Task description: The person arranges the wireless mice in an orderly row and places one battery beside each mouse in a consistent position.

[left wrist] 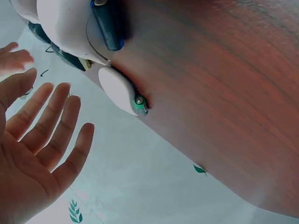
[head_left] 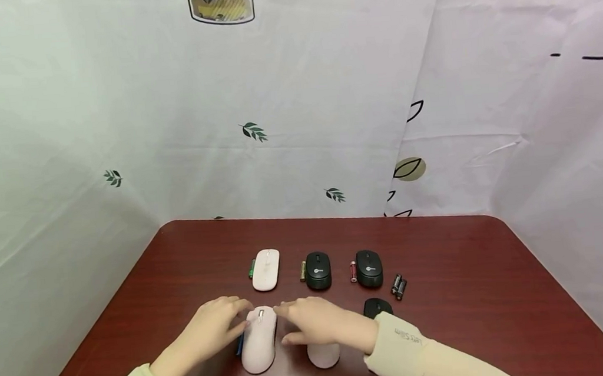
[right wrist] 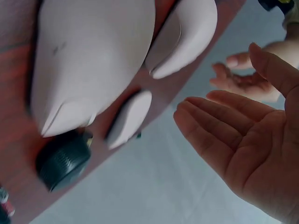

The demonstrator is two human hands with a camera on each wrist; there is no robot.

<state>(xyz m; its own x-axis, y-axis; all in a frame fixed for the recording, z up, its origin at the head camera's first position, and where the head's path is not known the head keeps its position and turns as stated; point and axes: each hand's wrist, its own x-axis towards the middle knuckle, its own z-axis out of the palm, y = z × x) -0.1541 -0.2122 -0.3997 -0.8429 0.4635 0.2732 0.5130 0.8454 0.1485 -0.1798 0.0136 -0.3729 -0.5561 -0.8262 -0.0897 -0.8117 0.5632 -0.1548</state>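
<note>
A pale pinkish-white computer mouse [head_left: 259, 345] lies between my two hands, a blue battery [left wrist: 108, 25] along its left side. My left hand [head_left: 213, 329] hovers at the left of its front end, fingers extended and slightly spread in the left wrist view. From the other side my right hand [head_left: 314, 321] reaches over a second pale mouse [head_left: 324, 356], partly hiding it. Its fingertips come near the first mouse's front end; contact is not clear. The right wrist view shows straight fingers and a bare palm. Neither hand holds anything.
Behind stand a white mouse [head_left: 266, 270] with a green battery [head_left: 252, 268], and two black mice [head_left: 318, 270] [head_left: 369, 269] with batteries beside them. Two dark batteries [head_left: 399, 286] lie farther right. My right forearm partly covers another black mouse [head_left: 377, 306]. A printed curtain [head_left: 283, 95] surrounds the reddish-brown table [head_left: 457, 270].
</note>
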